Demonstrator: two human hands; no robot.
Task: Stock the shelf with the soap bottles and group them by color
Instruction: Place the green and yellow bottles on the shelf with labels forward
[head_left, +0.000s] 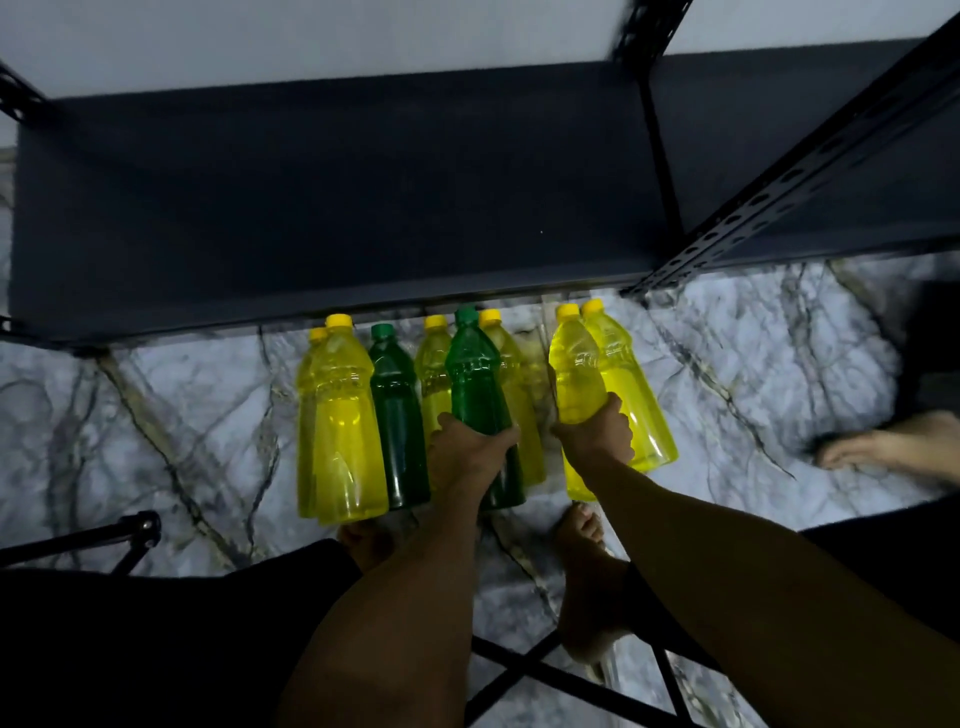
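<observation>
On marble floor, gripped bottles

shelf: dark grey, black posts
floor: white marble, dark veins
held bottles: one green, one yellow
caps: yellow on yellow bottles, green on green

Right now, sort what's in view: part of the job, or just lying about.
Job:
green bottle in left hand
yellow bottle in right hand
other bottles on the floor
shelf

Lying about:
black stand
</observation>
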